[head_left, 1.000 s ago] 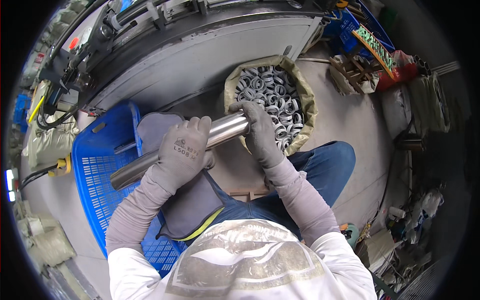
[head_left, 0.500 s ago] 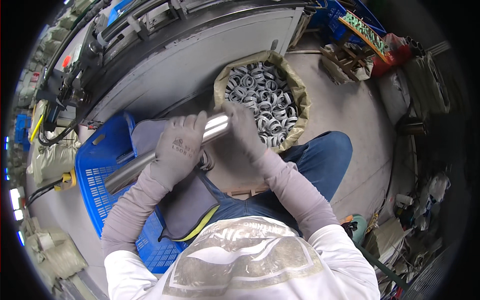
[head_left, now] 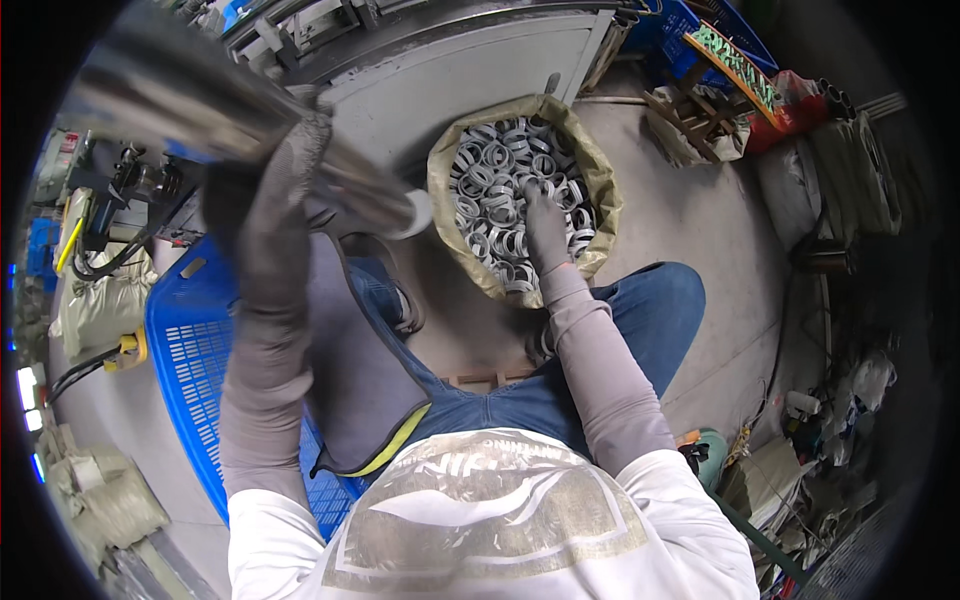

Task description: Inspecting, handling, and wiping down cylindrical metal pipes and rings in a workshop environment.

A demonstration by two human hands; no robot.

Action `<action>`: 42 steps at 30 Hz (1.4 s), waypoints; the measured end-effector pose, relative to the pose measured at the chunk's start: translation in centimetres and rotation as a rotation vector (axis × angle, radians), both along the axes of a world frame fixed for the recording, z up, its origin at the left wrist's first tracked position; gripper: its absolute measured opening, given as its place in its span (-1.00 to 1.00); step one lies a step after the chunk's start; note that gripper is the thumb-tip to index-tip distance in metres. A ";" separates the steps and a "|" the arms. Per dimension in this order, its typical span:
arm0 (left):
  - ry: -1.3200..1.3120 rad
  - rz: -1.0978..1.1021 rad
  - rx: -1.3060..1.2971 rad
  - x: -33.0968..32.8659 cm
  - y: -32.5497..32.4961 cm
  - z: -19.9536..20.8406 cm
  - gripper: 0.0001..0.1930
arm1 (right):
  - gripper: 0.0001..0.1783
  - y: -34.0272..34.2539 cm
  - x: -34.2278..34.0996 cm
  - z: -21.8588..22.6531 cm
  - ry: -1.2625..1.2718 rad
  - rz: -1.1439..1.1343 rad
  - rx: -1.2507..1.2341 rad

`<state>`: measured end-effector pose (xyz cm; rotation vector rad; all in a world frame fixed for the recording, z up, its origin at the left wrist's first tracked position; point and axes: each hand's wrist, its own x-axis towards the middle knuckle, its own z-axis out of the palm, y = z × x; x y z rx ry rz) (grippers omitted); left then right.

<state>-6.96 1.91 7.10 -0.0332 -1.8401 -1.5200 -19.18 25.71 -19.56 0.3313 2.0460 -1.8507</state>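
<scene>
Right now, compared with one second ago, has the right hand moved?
Yes. Against the sack, the right hand has moved rightward, from the tube over the near-left rim to the rings inside.

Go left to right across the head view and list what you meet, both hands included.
Yellow box on a black cable → left hand → right hand → bent denim knee → red bag.

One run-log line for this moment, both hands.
Left hand: holding metal tube, tilted, blurred | Right hand: at gray rings in open bag, hold unclear | Blue basket: partly behind left forearm
</scene>
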 end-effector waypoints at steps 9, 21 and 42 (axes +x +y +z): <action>-0.596 0.097 -1.170 6.2 -0.7 -1.6 -0.43 | -0.42 0.1 4.3 -3.8 0.171 0.647 1.171; -0.580 0.119 -1.129 6.4 -1.5 -6.5 -0.39 | -0.60 0.0 1.7 7.7 0.010 0.335 -1.119; -0.715 -0.016 -1.312 5.6 0.3 -6.1 -0.44 | -0.55 -3.7 5.1 10.5 0.953 0.301 -0.111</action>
